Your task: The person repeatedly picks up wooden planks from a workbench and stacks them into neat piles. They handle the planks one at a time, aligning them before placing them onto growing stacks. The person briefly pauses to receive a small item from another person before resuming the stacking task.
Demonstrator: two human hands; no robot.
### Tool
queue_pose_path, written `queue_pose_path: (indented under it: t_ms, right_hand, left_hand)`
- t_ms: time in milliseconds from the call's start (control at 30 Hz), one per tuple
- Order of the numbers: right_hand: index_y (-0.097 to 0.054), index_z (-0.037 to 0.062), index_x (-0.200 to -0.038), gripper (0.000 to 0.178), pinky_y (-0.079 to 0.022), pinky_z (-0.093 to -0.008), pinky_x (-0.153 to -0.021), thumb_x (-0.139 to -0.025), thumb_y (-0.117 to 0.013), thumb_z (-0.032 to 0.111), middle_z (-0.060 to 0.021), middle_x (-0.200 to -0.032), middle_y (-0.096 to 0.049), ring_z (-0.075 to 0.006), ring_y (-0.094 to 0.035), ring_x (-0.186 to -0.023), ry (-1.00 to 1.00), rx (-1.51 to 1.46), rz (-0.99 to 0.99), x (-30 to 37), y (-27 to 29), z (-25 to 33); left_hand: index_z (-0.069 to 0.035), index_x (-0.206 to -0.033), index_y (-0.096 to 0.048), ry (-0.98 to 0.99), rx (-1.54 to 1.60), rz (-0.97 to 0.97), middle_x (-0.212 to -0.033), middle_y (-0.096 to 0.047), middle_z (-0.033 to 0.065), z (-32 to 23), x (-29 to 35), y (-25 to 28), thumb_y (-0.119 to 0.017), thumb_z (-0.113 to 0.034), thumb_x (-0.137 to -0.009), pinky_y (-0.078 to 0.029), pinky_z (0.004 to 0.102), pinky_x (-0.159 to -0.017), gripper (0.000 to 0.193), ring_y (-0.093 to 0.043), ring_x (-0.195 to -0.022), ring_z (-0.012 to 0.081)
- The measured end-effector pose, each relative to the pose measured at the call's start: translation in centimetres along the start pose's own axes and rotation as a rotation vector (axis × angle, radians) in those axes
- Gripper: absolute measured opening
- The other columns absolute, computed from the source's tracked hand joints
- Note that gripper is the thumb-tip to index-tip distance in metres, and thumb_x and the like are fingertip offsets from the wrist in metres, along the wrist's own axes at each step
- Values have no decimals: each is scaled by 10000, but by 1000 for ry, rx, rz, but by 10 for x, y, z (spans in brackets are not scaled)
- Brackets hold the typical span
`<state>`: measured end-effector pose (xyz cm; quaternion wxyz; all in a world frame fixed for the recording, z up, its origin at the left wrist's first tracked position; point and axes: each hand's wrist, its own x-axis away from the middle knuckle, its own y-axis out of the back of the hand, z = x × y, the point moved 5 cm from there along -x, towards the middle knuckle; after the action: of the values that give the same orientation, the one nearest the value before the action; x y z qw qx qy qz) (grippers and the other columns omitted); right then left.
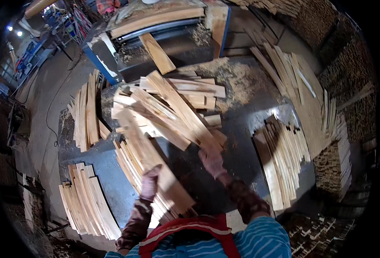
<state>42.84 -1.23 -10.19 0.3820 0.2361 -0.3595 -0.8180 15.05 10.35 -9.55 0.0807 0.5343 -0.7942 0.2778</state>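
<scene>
My left hand (150, 184) is closed on the edge of a wide wooden board (157, 159), which slants from the pile down toward my body. A stack of narrow strips (127, 161) lies partly under that board. My right hand (212, 163) grips the near end of a long plank (182, 109), whose far end rests across the pile. Beneath the plank, a loose heap of boards (149, 105) lies crisscross in the middle of the dark metal table (237, 142). Both forearms come in from the lower edge.
A blue-framed machine (168, 41) stands at the far side, with one board (157, 53) sticking out of it. Sawdust (237, 81) covers the table near it. Sorted stacks lie at far left (86, 114), near left (86, 200) and right (280, 159); more strips (284, 73) lie beyond.
</scene>
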Motion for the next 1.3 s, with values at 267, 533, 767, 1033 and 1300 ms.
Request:
queue_pose_path:
  t_ms: [267, 533, 767, 1033, 1300]
  right_hand:
    - [-488, 37, -1357, 618, -489, -482, -937, -902, -633, 430, -230, -1278, -589, -420, -583, -1141, -359, -28, -173, -12, -6, -90]
    - [-341, 66, -1480, 945, -497, -453, -923, -734, -800, 422, -204, -1235, -614, -370, -609, -1104, -354, 59, 344, -1, -6, -1]
    - [-674, 23, -1039, 253, -482, -249, -774, -906, -707, 236, 18, -901, -639, -72, -575, -837, -443, -1041, 265, 37, -14, 20]
    - [-667, 3, -1033, 216, -463, -234, -792, -969, -634, 207, 40, -919, -620, -77, -560, -862, -413, -1273, 320, 52, 17, 107]
    - [-683, 25, -1102, 295, -503, -266, -709, -985, -600, 283, -4, -901, -676, -89, -620, -797, -398, -937, 795, 113, -9, 136]
  left_hand:
    - [-55, -922, -656, 126, -663, -473, -736, -631, 1, -24, 64, 224, -636, -106, -868, -446, 259, -534, 78, -548, -606, 92]
    - [-123, -1183, -584, 143, -424, -478, -930, -646, 29, 133, 52, 251, -631, -324, -945, -554, 400, -614, 314, -642, -782, 196]
    - [-82, -1163, -582, 175, -521, -348, -946, -662, 52, 78, 53, 188, -651, -264, -912, -548, 375, -703, 318, -651, -840, 216]
    - [-20, -1464, -422, -199, -345, -329, -1382, -572, 157, 16, 21, 96, -708, -226, -909, -423, 351, -1074, 658, -537, -1289, 275]
    - [6, -1387, -500, 235, 132, 440, -1274, -617, 159, -32, 40, -44, -692, -325, -887, -515, 360, -967, 630, -628, -1128, 241]
